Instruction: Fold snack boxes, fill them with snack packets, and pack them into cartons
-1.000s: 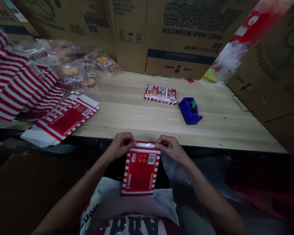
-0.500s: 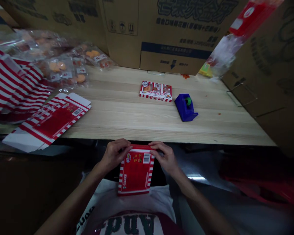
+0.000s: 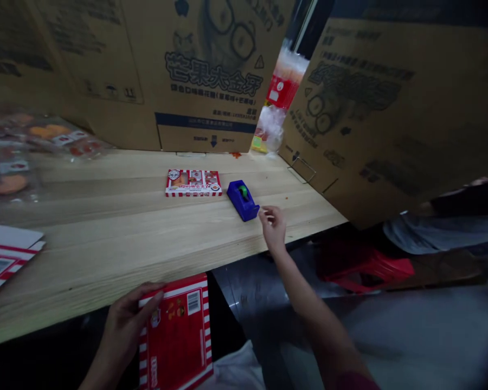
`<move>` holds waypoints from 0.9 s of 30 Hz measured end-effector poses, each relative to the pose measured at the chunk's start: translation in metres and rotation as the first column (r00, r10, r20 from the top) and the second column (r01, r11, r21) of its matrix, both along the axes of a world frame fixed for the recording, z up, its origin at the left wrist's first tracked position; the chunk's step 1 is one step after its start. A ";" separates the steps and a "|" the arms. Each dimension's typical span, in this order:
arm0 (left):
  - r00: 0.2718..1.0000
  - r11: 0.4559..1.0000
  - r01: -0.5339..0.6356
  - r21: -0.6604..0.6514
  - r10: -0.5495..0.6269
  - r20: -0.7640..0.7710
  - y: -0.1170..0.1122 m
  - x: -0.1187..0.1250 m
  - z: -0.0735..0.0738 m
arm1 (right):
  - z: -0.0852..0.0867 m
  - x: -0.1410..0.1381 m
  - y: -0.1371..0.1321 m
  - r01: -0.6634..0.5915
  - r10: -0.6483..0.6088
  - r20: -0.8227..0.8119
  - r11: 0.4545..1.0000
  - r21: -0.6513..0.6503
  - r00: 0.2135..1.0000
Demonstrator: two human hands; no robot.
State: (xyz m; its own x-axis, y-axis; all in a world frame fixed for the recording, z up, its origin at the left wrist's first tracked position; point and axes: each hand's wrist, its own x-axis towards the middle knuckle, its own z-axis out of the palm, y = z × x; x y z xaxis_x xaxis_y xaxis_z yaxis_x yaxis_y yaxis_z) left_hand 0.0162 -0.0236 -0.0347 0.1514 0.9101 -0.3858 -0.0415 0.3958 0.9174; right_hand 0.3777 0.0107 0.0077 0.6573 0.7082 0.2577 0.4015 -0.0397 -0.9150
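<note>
red box (image 3: 179, 336): barcode face up, at the counter's (image 3: 114, 216) near edge, its top end overlapping that edge in view.
left hand (image 3: 124, 325): grasping the box by its upper left corner, thumb across the printed face; a steady, light hold seems best, so the card doesn't buckle.
tape dispenser (image 3: 243, 203): blue with a green roll, on the counter, its tip pointing toward the near right corner.
right hand (image 3: 274, 225): fingers curled at that tip – whether tape is pinched, i cannot tell.
tape handling: a fingertip grip at the very end and an angled tear would likely give a clean strip; the dispenser looks light and could slide.
windowed box (image 3: 193, 187): left of the dispenser, nearer the back edge – out of the right hand's way.
</note>
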 end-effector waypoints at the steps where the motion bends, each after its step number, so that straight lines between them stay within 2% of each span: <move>1: 1.000 1.000 -0.012 -0.002 0.012 0.009 0.001 0.002 0.001 | 0.002 0.017 0.013 0.030 -0.031 -0.025 0.999 -0.027 0.999; 3: 0.999 0.999 -0.032 -0.017 0.033 0.029 0.002 0.007 0.004 | 0.003 0.039 0.035 -0.010 0.001 -0.091 0.995 -0.098 0.996; 6: 0.997 0.998 -0.054 -0.038 0.056 0.056 0.006 0.013 0.010 | -0.003 0.048 0.057 -0.122 0.091 -0.187 0.978 -0.167 0.978; 8: 0.997 0.997 -0.064 -0.039 0.066 0.050 0.011 0.015 0.015 | -0.009 0.046 0.064 -0.141 0.101 -0.230 0.976 -0.163 0.968; 11: 0.998 0.998 -0.060 -0.007 0.060 0.008 0.019 0.014 0.024 | -0.015 0.041 0.070 -0.096 0.066 -0.266 0.990 -0.099 0.962; 14: 0.999 1.000 -0.025 0.006 0.025 -0.033 0.028 0.012 0.033 | -0.018 0.040 0.068 -0.039 0.030 -0.318 0.999 -0.020 0.948; 17: 0.997 0.999 0.030 0.030 -0.028 -0.066 0.039 0.013 0.045 | -0.020 0.040 0.055 -0.026 0.041 -0.390 0.999 0.043 0.920; 22: 0.967 0.969 0.243 0.046 -0.239 -0.087 0.065 0.015 0.061 | -0.036 0.032 0.029 -0.020 0.077 -0.436 0.991 0.133 0.897; 27: 0.912 0.911 0.407 0.065 -0.402 -0.087 0.085 0.021 0.066 | -0.056 0.033 0.026 -0.004 0.060 -0.421 0.991 0.131 0.905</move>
State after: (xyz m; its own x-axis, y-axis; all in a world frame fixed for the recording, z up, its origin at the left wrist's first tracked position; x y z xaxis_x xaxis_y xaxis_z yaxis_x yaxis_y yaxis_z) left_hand 0.0369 0.0617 0.0311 0.4883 0.8048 -0.3374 0.1724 0.2900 0.9414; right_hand 0.4111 0.0366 -0.0485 0.7015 0.7111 0.0475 -0.0252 0.0915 -0.9955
